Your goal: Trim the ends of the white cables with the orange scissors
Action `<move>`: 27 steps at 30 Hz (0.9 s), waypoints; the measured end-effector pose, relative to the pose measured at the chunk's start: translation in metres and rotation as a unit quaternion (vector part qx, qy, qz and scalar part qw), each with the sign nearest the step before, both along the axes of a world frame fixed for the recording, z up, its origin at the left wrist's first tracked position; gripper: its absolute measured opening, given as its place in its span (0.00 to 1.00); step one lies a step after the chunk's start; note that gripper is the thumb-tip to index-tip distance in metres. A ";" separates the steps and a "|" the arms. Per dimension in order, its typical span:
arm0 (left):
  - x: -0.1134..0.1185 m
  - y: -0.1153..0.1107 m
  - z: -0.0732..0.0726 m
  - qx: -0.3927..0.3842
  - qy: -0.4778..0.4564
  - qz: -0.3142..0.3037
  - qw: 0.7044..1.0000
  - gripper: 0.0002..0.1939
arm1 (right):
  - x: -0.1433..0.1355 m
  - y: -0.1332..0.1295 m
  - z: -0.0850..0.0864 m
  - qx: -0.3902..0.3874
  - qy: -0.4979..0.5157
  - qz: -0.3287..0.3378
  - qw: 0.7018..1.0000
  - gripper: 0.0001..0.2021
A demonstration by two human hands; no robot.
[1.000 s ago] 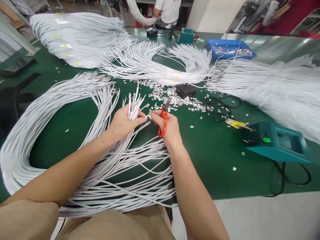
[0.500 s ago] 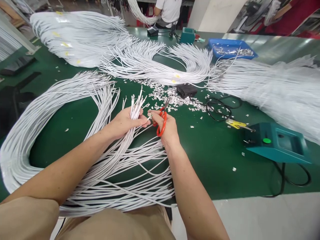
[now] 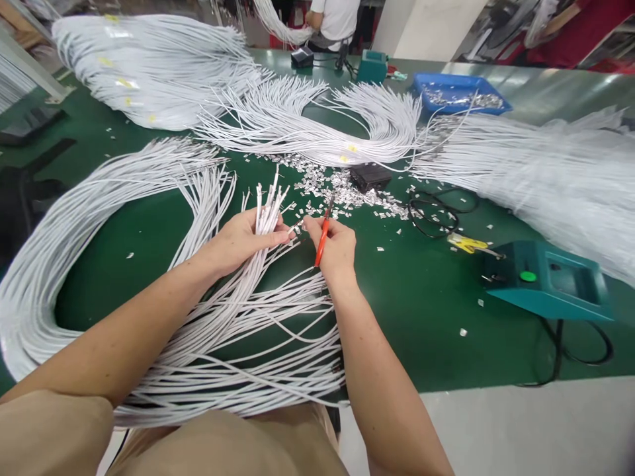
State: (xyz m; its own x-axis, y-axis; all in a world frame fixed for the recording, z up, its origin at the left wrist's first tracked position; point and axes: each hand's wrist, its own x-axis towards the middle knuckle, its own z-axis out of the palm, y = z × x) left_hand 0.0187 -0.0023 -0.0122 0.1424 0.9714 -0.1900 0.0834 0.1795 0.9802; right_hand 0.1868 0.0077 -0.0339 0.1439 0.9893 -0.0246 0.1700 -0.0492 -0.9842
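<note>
My left hand [image 3: 248, 241] is closed round a bundle of white cables [image 3: 268, 215], whose stripped ends point up and away from me. One cable end sticks out sideways between its thumb and fingers, toward my right hand. My right hand [image 3: 335, 248] holds red-handled scissors [image 3: 323, 237], blades pointing away from me. Its thumb and fingertips are at the tip of that cable end; whether they pinch it is too small to tell. More loose white cables [image 3: 278, 311] lie under my forearms and in front of my body.
A large cable loop [image 3: 30, 264] curves on the left. Small silvery pieces [image 3: 322, 178] are scattered round a black box [image 3: 370, 177]. A teal device [image 3: 550, 281] with yellow-handled pliers [image 3: 466, 243] stands right. Behind are cable bundles [image 3: 149, 73], a blue tray [image 3: 461, 92] and two people.
The scissors have turned in my right hand, so their handles now appear edge-on. My right thumb and fingers have shifted slightly at the cable end. My left hand keeps its grip.
</note>
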 end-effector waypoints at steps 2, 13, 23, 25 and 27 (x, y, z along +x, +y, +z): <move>-0.003 -0.001 0.003 -0.016 0.006 -0.027 0.999 0.16 | 0.001 0.000 0.001 0.041 0.006 -0.032 0.999 0.12; -0.001 0.000 0.001 0.043 0.083 -0.016 0.996 0.14 | -0.005 -0.006 0.013 0.043 0.062 0.057 0.996 0.09; 0.004 0.000 -0.002 0.001 -0.003 0.068 0.998 0.19 | -0.004 -0.004 0.009 -0.042 0.059 0.124 0.990 0.14; 0.004 0.000 -0.001 -0.007 -0.023 0.075 0.997 0.19 | 0.002 -0.002 0.008 -0.040 -0.001 0.112 0.993 0.13; 0.004 0.001 0.000 -0.002 -0.024 0.075 0.997 0.18 | 0.006 0.000 0.007 -0.031 -0.102 0.109 0.988 0.11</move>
State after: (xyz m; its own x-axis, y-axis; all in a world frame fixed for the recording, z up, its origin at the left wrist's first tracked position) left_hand 0.0223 -0.0017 -0.0123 0.0042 0.9816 -0.1911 0.0092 0.1910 0.9815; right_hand 0.1932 0.0076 -0.0271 -0.0651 0.9948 -0.0778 0.3779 -0.0476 -0.9246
